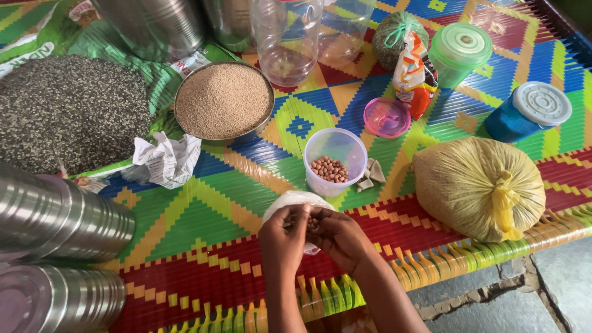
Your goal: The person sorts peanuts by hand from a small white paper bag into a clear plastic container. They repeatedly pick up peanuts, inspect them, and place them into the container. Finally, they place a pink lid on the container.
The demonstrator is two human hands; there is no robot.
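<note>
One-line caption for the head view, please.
Both hands, left hand and right hand, hold a white bag beside a peanut container.

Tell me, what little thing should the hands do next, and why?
Probably tip the peanuts into the clear cup. The left hand and right hand hold a white bag with a few peanuts between the fingers, and the cup just beyond already has peanuts in it.

Hands [314, 237] hide most of white bag [296, 200]; steel tins [55, 246] cut by left edge.
</note>
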